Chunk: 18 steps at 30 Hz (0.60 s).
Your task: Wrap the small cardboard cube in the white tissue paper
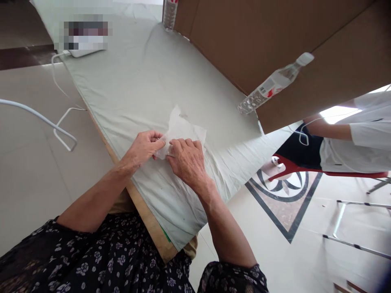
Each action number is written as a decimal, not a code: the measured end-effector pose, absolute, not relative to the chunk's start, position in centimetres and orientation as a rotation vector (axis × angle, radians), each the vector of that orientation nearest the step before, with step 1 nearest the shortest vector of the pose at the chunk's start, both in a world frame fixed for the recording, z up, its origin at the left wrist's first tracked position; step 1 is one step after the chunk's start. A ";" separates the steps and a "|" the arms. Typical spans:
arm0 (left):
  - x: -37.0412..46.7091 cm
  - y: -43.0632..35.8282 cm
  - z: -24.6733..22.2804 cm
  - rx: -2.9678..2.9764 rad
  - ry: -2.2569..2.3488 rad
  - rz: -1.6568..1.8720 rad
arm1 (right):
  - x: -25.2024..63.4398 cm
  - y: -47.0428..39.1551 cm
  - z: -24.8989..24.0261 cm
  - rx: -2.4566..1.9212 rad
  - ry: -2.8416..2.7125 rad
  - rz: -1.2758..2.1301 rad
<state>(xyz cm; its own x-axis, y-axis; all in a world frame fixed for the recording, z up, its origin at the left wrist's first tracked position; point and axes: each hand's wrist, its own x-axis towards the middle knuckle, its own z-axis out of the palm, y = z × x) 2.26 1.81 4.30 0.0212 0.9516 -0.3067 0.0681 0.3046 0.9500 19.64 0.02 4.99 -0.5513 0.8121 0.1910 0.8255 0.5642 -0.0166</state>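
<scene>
While left hand (145, 147) pinches left edge of thin white sheet (183, 128) between thumb and fingers, right hand (188, 162) lies over its near right part, fingers bent and close together; cannot tell whether those fingertips grip it. Sheet crumpled, on pale green cloth (122, 85) near table corner, just in front of person. Beyond, to right, clear bottle (270, 89) beside brown cardboard (244, 44); second bottle (170, 16) farther off, at cardboard's far end.
</scene>
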 end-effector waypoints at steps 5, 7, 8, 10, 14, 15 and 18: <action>3.1 1.9 4.1 1.021 1.314 0.951 | 19.8 -0.1 5.1 -1.397 -2.607 -0.043; 3.0 1.8 4.1 1.062 1.293 0.937 | 20.0 -0.3 5.4 -1.389 -2.600 0.021; 3.0 1.8 4.2 1.083 1.279 0.921 | 20.1 -0.4 5.6 -1.381 -2.595 0.059; 2.9 1.6 4.6 1.122 1.250 0.877 | 20.5 -0.8 5.8 -1.357 -2.570 0.136; 3.0 0.9 5.2 1.311 1.273 0.812 | 21.8 -2.6 5.7 -1.279 -2.367 0.232; 3.2 0.7 5.3 1.400 1.306 0.804 | 22.3 -3.2 5.5 -1.295 -2.257 0.213; 3.7 0.4 5.1 1.710 1.417 0.779 | 24.3 -5.0 4.6 -1.488 -1.855 0.163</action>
